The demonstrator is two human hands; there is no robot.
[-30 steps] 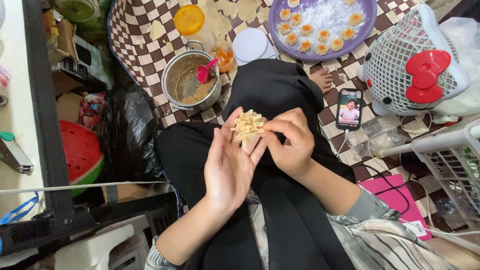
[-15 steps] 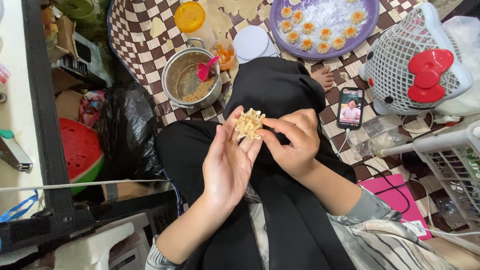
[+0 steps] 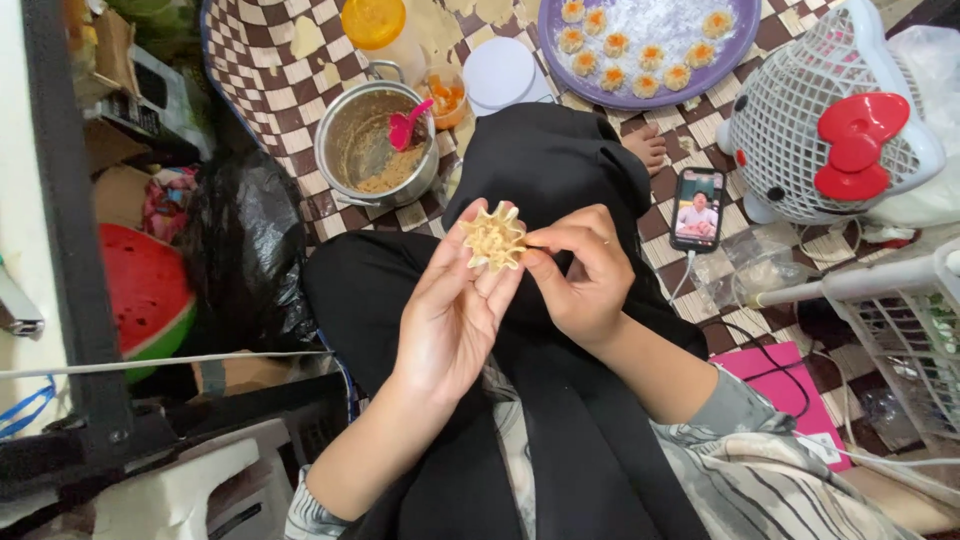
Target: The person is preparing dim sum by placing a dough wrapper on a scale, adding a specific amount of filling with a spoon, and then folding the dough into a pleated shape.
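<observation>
A small open-topped dumpling [image 3: 494,238] with a pleated yellow wrapper and minced filling rests on the fingertips of my left hand [image 3: 450,310]. My right hand [image 3: 583,272] pinches the wrapper's right edge with thumb and forefinger. Both hands are held over my lap, which is covered in black cloth. On the checkered mat ahead stands a metal pot [image 3: 372,145] of brownish filling with a pink spoon [image 3: 405,127] in it. A purple plate [image 3: 650,50] holds several finished dumplings topped with orange bits.
A phone [image 3: 698,209] showing a video lies right of my knee. A white cat-shaped fan [image 3: 835,120] with a red bow stands at the right. A round white wrapper stack [image 3: 500,72], an orange-lidded jar [image 3: 375,22], a small orange-filled cup [image 3: 447,96] and a watermelon-patterned cushion [image 3: 145,290] surround me.
My hands have shifted slightly while the right fingers keep pinching around the wrapper's edge. The dumpling has turned a little in my left hand.
</observation>
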